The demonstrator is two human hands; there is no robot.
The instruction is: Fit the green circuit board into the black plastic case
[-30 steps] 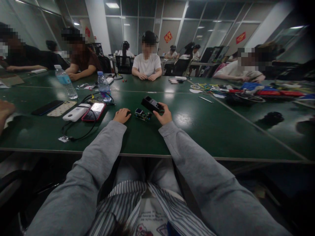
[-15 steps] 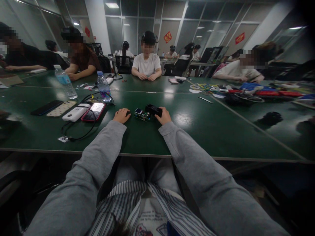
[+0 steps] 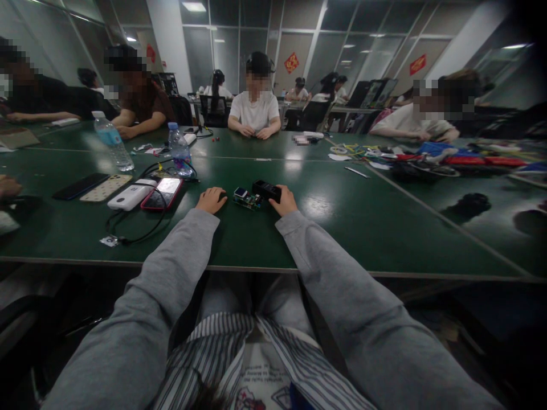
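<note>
My right hand point(image 3: 285, 201) has its thumb and fingers closed round the near right end of a black box-shaped case point(image 3: 265, 190), which rests on the green table point(image 3: 256, 242). Touching or very close to the case's left side lies a small circuit board point(image 3: 247, 199) with a little screen on it. Left of the board, my left hand point(image 3: 211, 200) rests on the table with curled fingers. A dark patch shows between its thumb and forefinger; whether this is a small black part or shadow is hard to make out.
To the left lie a white power bank point(image 3: 130, 196) with a black cable, a red-edged phone point(image 3: 162, 194) and two more phones. Two water bottles point(image 3: 179, 149) stand behind them. A pen point(image 3: 357, 172) and a cable heap point(image 3: 448, 156) are on the right. Several people sit around.
My hands, the case and the circuit board stay put. At the far left edge, another person's hand and something pale have come further into view.
</note>
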